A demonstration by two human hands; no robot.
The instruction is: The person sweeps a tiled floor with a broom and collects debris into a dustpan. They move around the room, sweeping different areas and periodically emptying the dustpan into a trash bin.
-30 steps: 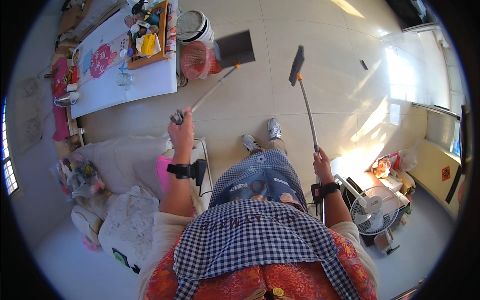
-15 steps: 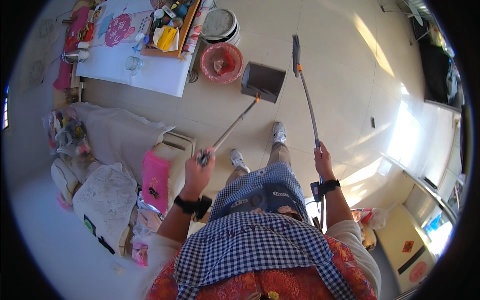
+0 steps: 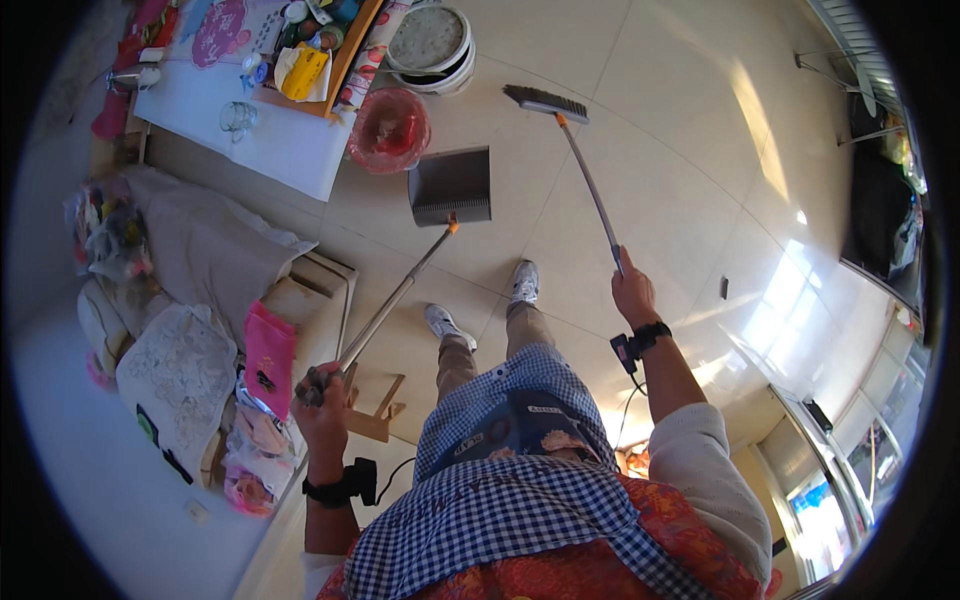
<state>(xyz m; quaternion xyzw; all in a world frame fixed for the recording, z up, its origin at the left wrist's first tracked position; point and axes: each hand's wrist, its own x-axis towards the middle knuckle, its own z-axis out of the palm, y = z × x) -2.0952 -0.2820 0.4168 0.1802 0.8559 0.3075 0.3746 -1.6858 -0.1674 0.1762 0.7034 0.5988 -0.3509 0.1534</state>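
Observation:
My left hand (image 3: 320, 405) is closed round the upper end of a long-handled dustpan (image 3: 450, 180). Its grey pan rests on the tiled floor, mouth facing away from me, with an orange joint at the handle. Further right, my right hand (image 3: 634, 290) grips the long stick of a broom (image 3: 550, 104). The broom's dark bristle head lies across the floor ahead, to the right of the pan and apart from it. Both hands wear black wrist straps. Whether any dirt lies in the pan, I cannot make out.
A red-lined waste bin (image 3: 390, 132) stands just beyond the dustpan, with a lidded bucket (image 3: 432, 45) behind it. The white-covered table (image 3: 250, 150) holds a glass mug and a wooden tray. A cloth-covered sofa (image 3: 210, 215) is on the left. A small dark object (image 3: 724, 288) lies on the floor at right.
The broom head has swung left and turned crosswise. My left hand has drawn back toward me and left, and the pan now points straighter ahead. The whole view has shifted too.

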